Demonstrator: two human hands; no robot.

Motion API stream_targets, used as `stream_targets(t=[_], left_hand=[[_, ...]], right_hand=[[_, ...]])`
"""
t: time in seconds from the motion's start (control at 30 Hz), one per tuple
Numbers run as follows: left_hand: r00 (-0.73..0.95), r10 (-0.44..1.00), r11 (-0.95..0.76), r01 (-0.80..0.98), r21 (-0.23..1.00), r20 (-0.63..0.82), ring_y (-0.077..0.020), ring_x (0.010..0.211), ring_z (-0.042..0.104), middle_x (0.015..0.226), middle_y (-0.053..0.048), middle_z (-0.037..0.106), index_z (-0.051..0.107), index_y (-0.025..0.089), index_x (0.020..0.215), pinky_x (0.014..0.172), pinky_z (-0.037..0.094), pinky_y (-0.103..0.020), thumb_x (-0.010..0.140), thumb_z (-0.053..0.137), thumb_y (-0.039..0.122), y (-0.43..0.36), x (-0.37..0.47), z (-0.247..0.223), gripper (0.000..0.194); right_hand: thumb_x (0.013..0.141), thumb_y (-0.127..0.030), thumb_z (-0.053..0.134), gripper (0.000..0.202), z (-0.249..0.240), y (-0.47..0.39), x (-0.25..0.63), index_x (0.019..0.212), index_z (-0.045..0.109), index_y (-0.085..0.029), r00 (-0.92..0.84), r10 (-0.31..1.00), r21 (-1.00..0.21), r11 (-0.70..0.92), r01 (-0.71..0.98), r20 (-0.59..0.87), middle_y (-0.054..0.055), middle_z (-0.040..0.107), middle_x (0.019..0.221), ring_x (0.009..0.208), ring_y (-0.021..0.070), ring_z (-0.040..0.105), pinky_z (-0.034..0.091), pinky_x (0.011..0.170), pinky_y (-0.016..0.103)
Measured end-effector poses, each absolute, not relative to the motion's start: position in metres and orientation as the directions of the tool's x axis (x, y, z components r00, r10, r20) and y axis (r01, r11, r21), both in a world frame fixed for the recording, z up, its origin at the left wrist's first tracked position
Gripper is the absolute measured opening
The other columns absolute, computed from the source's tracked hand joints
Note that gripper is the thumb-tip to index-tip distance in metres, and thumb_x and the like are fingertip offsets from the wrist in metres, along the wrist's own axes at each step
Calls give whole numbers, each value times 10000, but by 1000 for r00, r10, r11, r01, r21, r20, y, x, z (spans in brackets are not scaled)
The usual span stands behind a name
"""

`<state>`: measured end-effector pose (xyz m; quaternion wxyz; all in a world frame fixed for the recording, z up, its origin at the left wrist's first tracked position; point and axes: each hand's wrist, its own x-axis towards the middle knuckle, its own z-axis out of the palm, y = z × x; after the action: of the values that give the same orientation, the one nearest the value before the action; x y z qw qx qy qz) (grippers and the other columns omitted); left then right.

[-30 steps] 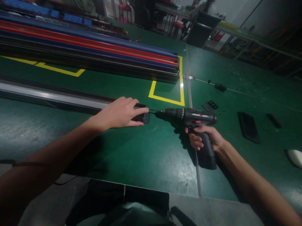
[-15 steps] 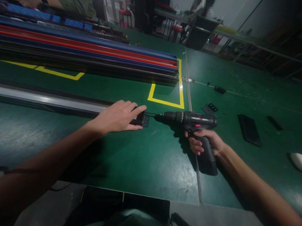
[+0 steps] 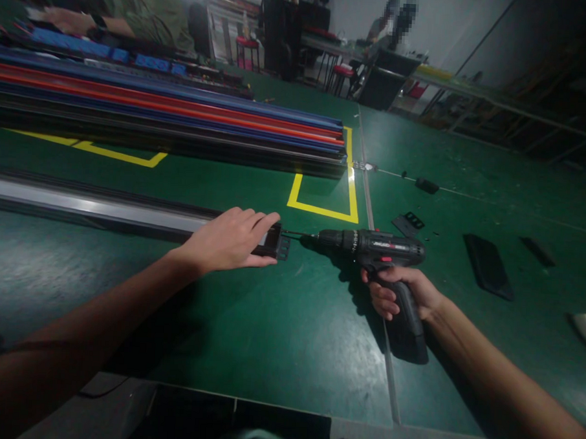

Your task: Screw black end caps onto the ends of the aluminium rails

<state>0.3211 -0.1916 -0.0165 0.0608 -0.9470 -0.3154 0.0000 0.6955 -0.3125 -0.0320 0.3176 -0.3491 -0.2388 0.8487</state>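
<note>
Steadying the long profile while the drill points at its end

My left grip (image 3: 234,239) spans the long metal profile (image 3: 90,204) near its right end, thumb along the near side and fingers over the top. The profile lies flat on the green worktop (image 3: 278,335), its silver face running off to the left. At its tip sits a black slotted end cap (image 3: 284,248).

My right grip (image 3: 419,291) is wrapped around the handle of a black cordless drill (image 3: 391,248), held level, chuck pointing left. Its slim bit (image 3: 299,233) reaches that capped end; I cannot tell whether the two touch.

Beyond the profile, a bundle of blue, red and black profiles (image 3: 181,111) lies over yellow tape (image 3: 322,212). Right of the drill rest a loose black slotted plate (image 3: 412,221), a dark slab (image 3: 488,263) and a narrow black piece (image 3: 538,251). Across the worktop, a co-worker's hand (image 3: 71,21) shows above blue parts (image 3: 77,42).
</note>
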Motion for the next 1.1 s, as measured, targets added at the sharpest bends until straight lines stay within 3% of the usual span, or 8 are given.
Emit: stream_targets(t=[1.1], left_hand=[[822, 564, -811, 569, -132, 78, -323, 1067, 663, 1262, -209, 689, 428, 80, 1535, 870, 452, -407, 997, 455, 695, -189, 321, -22, 817]], right_hand=[[900, -282, 666, 235, -39, -311, 702, 1055, 696, -108, -553, 698, -614, -695, -373, -454, -44, 522, 591, 447, 98, 469, 525, 497, 256]])
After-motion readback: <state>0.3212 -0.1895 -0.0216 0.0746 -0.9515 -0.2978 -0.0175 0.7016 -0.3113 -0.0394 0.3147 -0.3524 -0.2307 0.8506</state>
